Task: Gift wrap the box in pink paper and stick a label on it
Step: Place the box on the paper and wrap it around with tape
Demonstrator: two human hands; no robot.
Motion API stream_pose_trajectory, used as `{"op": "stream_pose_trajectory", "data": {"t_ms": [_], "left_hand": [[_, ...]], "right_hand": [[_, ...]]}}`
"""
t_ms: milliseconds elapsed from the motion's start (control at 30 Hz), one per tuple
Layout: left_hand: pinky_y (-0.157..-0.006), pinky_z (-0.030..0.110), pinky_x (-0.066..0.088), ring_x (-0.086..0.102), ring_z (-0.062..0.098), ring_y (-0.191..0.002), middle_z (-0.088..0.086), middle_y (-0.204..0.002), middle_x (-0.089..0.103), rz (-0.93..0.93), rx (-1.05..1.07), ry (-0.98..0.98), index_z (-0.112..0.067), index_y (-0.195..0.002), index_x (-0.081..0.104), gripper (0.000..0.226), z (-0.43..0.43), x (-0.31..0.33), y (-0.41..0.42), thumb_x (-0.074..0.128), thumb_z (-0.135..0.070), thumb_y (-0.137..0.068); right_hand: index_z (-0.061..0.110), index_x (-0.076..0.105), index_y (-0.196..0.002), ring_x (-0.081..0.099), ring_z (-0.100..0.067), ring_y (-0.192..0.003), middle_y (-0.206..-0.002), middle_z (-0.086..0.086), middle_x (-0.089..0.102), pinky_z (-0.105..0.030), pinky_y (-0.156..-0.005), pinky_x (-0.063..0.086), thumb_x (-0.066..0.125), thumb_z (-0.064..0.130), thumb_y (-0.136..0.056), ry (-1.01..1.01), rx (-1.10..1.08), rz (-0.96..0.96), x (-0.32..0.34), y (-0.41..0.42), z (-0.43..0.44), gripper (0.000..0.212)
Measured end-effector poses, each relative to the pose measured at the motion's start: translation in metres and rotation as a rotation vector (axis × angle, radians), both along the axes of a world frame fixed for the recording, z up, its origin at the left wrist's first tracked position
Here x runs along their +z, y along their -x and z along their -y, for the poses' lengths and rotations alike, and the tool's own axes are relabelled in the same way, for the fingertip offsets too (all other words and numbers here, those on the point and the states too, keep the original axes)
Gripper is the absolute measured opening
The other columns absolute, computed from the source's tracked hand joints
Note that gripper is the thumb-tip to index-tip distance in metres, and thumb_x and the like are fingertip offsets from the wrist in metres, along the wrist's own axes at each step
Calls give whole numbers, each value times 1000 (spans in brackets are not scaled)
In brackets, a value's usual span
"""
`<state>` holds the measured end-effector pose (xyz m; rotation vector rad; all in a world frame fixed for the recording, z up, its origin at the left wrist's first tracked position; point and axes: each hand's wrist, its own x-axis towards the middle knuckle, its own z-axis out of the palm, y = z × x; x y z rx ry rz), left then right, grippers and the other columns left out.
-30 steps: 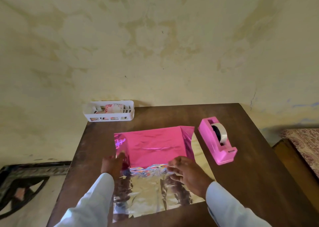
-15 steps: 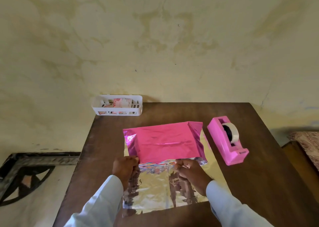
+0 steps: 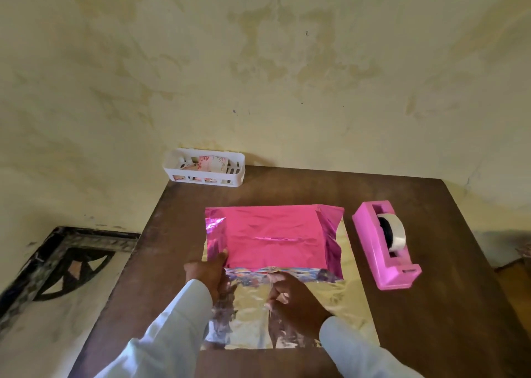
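the left hand lies at the near left corner of the box, thumb on the pink paper; its grip i cannot tell. the right hand, apart from it, pinches the paper's silver side just before the box. the paper covers the box top. right of the box stands a pink tape dispenser, behind it to the left a white basket.
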<state>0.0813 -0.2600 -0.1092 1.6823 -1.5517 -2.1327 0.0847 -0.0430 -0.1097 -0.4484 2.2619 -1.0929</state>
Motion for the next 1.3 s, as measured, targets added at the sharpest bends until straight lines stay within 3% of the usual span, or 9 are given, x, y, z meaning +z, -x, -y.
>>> {"op": "stream_pose_trajectory", "data": {"t_ms": [133,267,433,600,767,867,1000,1133,1300], "left_hand": [[-32,31,44,40,16,-31,9,-50,43,-10,68,47,2,-83,54,24,-14,5,2,77,5,-76],[-34,18,37,39,14,-33,8,-49,48,-80,92,101,4,-110,58,36,-18,11,-2,70,15,-78],[-47,23,42,52,20,-52,16,-66,59,-124,137,152,-3,-127,50,48,-15,11,-7,63,13,-83],[-38,20,47,58,17,-43,16,-73,63,-168,134,100,-11,-117,50,39,-15,11,-10,61,12,-87],[-41,20,50,62,16,-46,18,-75,65,-190,122,68,-13,-113,50,39,-13,13,-15,61,14,-87],[-43,21,51,61,23,-57,18,-79,64,-195,76,117,-9,-108,53,36,-12,12,-17,65,13,-83],[-39,20,47,57,19,-49,11,-73,59,-205,30,134,-13,-108,49,35,-17,26,-23,68,7,-85],[-74,42,54,64,36,-81,5,-76,57,-28,-196,538,-16,-103,50,28,4,27,-33,71,-14,-85],[-77,41,49,58,34,-90,9,-102,63,-217,-800,1313,-14,-108,64,36,32,13,-34,62,-10,-73]], "right_hand": [[21,59,-75,32,-5,-143,-154,11,37,-11,-100,25,65,16,-88,58,-63,43,-4,2,-3,15],[21,58,-71,33,-8,-144,-158,7,34,-21,-109,27,65,16,-87,89,-97,52,-6,1,-5,18],[23,60,-73,33,-9,-144,-154,9,38,-34,-118,28,64,19,-87,111,-160,69,-7,-1,-3,15],[21,65,-82,60,-14,-115,-118,1,66,-9,-85,44,64,10,-91,259,-455,124,7,-12,1,14],[0,65,-94,66,-30,-80,-93,-25,70,-45,-72,57,62,8,-95,563,-920,299,17,-17,17,9],[0,63,-93,62,-27,-75,-85,-19,70,-40,-61,50,62,7,-95,643,-1020,353,25,-13,26,8],[11,67,-88,61,-18,-64,-76,-3,70,-31,-58,50,65,13,-94,466,-837,15,35,-6,29,7],[20,66,-88,63,-12,-83,-89,4,68,-22,-74,50,69,11,-90,290,-763,-218,27,-1,26,10],[19,64,-86,59,-3,-84,-88,5,66,-9,-71,42,67,8,-91,283,-813,-219,28,-4,22,12]]}}
